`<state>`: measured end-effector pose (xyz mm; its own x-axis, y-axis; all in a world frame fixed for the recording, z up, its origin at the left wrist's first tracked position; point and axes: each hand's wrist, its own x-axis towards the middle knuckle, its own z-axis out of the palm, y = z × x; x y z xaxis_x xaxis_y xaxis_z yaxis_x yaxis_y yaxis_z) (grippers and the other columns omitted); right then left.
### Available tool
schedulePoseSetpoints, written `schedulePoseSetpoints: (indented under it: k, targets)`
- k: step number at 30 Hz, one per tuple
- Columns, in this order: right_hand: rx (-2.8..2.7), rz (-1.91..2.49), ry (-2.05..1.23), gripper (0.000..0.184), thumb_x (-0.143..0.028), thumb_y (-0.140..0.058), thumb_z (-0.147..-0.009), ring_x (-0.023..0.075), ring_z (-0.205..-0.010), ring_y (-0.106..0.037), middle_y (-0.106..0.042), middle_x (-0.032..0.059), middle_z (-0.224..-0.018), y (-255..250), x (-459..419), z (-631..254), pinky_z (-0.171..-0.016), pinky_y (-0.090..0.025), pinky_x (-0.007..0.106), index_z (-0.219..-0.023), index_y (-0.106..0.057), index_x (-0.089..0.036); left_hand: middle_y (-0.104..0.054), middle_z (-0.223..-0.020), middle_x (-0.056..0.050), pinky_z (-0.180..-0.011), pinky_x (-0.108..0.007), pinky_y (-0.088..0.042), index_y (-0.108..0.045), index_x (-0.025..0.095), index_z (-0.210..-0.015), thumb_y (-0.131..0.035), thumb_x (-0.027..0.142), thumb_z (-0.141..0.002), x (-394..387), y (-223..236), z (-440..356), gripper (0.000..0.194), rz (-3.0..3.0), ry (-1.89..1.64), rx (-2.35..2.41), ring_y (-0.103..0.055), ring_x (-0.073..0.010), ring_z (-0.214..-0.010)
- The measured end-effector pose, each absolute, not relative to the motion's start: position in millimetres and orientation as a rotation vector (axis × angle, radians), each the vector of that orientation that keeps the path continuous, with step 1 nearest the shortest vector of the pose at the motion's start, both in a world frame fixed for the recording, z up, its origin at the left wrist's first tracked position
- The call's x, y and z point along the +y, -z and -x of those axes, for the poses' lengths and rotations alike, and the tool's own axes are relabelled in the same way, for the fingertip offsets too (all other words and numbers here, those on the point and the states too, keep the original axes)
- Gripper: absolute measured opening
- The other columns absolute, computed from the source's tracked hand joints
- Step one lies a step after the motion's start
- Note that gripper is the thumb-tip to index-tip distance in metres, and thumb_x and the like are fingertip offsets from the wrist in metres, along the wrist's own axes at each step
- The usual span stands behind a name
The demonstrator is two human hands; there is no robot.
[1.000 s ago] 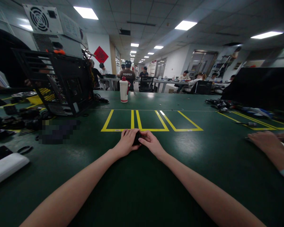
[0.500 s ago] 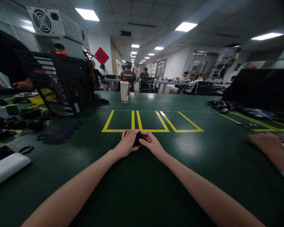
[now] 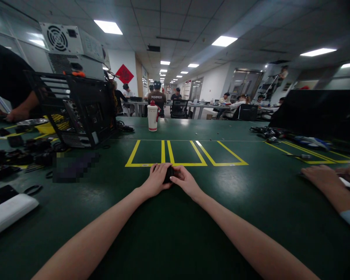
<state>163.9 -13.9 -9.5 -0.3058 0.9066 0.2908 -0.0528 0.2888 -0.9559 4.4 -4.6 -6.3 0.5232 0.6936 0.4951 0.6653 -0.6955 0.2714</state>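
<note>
Between my two hands is a small, dark, rounded object (image 3: pixel 168 175), whose kind I cannot make out. My left hand (image 3: pixel 157 179) wraps over its left side and top, fingers bent. From the right, my right hand (image 3: pixel 184 179) grips it with the thumb on the near face and the fingers behind. Both hands are low over the green table (image 3: pixel 169 233), just in front of the yellow tape outlines (image 3: pixel 186 164). The fingers cover most of the object.
A black computer case (image 3: pixel 81 112) with power supplies (image 3: pixel 72 42) on top stands at left, near black parts (image 3: pixel 41 153) and a white bar (image 3: pixel 11 214). A white tumbler (image 3: pixel 153 118) stands beyond the tape. Another person's hand (image 3: pixel 323 179) is at right, near cables (image 3: pixel 268 133).
The view has tilted slightly upward, so the scene sits a little lower. My hands keep their hold on the dark object. At left, the other person's arm has shifted.
</note>
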Motion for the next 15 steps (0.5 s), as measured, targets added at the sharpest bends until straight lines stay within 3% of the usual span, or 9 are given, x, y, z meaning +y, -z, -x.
schedulePoseSetpoints:
  k: [6, 15]
  targets:
    - [-1.556, 0.882, -1.109, 0.024, -0.029, -0.056, -0.070, 0.0158, -0.089, -0.055, -0.056, 0.0025, -0.093, 9.9, -13.8, -162.8, -0.082, -0.043, 0.033, -0.092, -0.052, -0.020, -0.042, -0.116, -0.008, -0.097, -0.046, -0.019, -0.027, 0.021, -0.118, -0.057, 0.025, -0.069, -6.1, 5.2, -4.9, 0.057, -2.706, -0.918, 1.209, -0.038, -0.0244, -0.111]
    - [-1.518, 0.803, -1.179, 0.027, -0.024, -0.061, -0.066, 0.0149, -0.088, -0.055, -0.055, 0.0011, -0.091, 15.8, -8.8, -161.7, -0.081, -0.043, 0.032, -0.091, -0.050, -0.021, -0.043, -0.116, -0.008, -0.097, -0.045, -0.021, -0.028, 0.021, -0.117, -0.058, 0.025, -0.068, -7.1, 7.3, -3.4, 0.058, -2.703, -0.941, 1.201, -0.039, -0.0241, -0.110]
